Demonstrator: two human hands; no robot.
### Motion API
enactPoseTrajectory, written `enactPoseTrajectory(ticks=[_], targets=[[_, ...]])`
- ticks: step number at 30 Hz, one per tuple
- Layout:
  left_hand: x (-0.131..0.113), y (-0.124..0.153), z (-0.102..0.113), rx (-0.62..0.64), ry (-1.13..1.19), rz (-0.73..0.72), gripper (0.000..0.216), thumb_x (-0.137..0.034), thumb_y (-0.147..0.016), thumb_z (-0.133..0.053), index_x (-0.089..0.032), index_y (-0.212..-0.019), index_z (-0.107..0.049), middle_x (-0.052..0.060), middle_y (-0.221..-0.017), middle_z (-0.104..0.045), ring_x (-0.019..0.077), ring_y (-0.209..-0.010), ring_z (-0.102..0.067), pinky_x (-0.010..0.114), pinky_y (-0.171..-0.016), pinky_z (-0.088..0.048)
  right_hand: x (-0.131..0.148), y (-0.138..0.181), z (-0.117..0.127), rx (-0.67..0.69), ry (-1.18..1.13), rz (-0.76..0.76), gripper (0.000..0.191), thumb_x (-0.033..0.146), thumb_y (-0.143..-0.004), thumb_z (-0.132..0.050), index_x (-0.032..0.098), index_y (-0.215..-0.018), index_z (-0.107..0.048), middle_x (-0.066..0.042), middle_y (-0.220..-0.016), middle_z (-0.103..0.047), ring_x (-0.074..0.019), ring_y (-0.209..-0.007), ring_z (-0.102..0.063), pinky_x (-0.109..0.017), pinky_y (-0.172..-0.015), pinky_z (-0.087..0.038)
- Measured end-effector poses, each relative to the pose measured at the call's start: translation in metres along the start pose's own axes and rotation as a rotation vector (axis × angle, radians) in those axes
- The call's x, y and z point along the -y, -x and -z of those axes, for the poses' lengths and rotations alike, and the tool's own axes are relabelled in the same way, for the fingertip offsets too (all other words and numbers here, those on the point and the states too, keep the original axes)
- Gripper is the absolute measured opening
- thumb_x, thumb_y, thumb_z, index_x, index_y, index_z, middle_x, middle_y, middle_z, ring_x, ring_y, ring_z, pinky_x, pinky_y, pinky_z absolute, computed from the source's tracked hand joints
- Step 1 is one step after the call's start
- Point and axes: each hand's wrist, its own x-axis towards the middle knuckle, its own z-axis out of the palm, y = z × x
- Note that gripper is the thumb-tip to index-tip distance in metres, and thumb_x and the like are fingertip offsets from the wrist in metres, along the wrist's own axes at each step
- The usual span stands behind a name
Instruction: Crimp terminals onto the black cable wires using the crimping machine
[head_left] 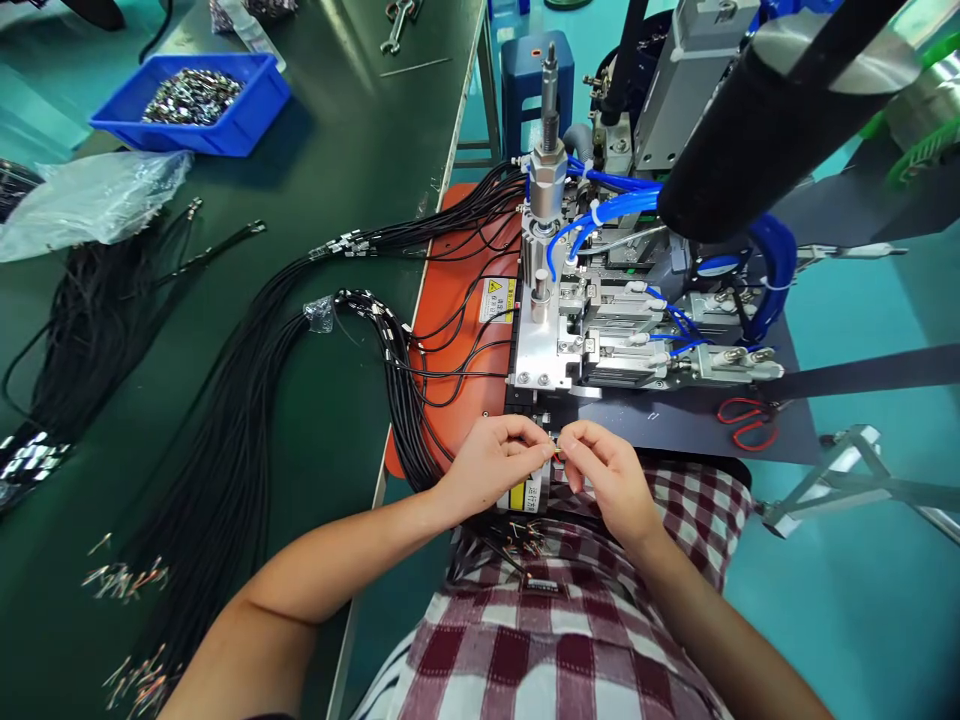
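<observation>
My left hand [504,462] and my right hand [606,470] meet fingertip to fingertip in front of the machine [541,350]. Between them shows a bit of thin coloured wire ends [557,452], pinched in the fingers of both hands. Most of the cable they belong to is hidden behind the hands. Just below my left hand sits a yellow and white label [525,495] on the machine's near end. Under it, several stripped wire ends [525,538] lie over the checked cloth on my lap.
Bundles of black cables [247,400] spread over the green table [352,130] and the orange plate [465,290]. A blue bin [251,110] holds small metal parts. Red-handled scissors [750,422] lie on the dark plate at right. A large black cylinder [739,150] overhangs the machine.
</observation>
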Motion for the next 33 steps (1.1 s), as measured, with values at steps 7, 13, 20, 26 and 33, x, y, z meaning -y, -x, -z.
enactPoseTrajectory(ticks=[7,13,20,26,33], targets=[[-0.001,0.001,0.000,0.005,0.029,0.005,0.030,-0.038,-0.070,-0.072,-0.012,-0.070,-0.058,-0.009,-0.042,-0.037,0.0020,-0.038,-0.026,0.015,-0.036,-0.018,0.002,0.003,0.003,-0.047,0.134,0.071,0.016,0.033,-0.082,-0.060,0.018,-0.075,-0.058,0.002,-0.062,-0.051,-0.0110,-0.052,-0.044,-0.024,-0.050,-0.039],[0.001,0.000,0.000,0.015,0.011,0.011,0.030,-0.039,-0.071,-0.070,-0.012,-0.071,-0.058,-0.009,-0.043,-0.038,0.0022,-0.038,-0.027,0.015,-0.036,-0.018,-0.004,0.005,-0.001,-0.054,0.145,0.086,0.014,0.030,-0.086,-0.057,0.019,-0.077,-0.055,0.003,-0.064,-0.048,-0.0099,-0.052,-0.043,-0.023,-0.048,-0.037],[-0.003,0.000,0.001,0.042,-0.049,0.010,0.028,-0.037,-0.071,-0.070,-0.012,-0.069,-0.059,-0.008,-0.043,-0.039,0.0028,-0.038,-0.030,0.016,-0.037,-0.019,-0.006,0.008,-0.001,-0.068,0.169,0.139,0.017,0.030,-0.090,-0.053,0.020,-0.076,-0.053,0.003,-0.069,-0.047,-0.0099,-0.055,-0.044,-0.023,-0.051,-0.038],[0.002,-0.002,0.004,0.057,-0.040,0.035,0.031,-0.040,-0.072,-0.069,-0.012,-0.068,-0.057,-0.009,-0.042,-0.035,0.0020,-0.037,-0.025,0.016,-0.036,-0.016,-0.003,0.002,0.001,0.007,0.045,0.010,0.020,0.036,-0.085,-0.058,0.019,-0.076,-0.054,0.005,-0.056,-0.048,-0.0103,-0.047,-0.045,-0.024,-0.047,-0.039],[0.000,0.000,0.002,0.047,-0.047,0.025,0.028,-0.038,-0.071,-0.069,-0.013,-0.069,-0.057,-0.009,-0.042,-0.037,0.0023,-0.037,-0.027,0.016,-0.037,-0.018,0.001,-0.001,0.007,-0.011,0.210,0.103,0.016,0.033,-0.086,-0.057,0.018,-0.081,-0.061,0.000,-0.067,-0.057,-0.0117,-0.054,-0.049,-0.025,-0.052,-0.041]])
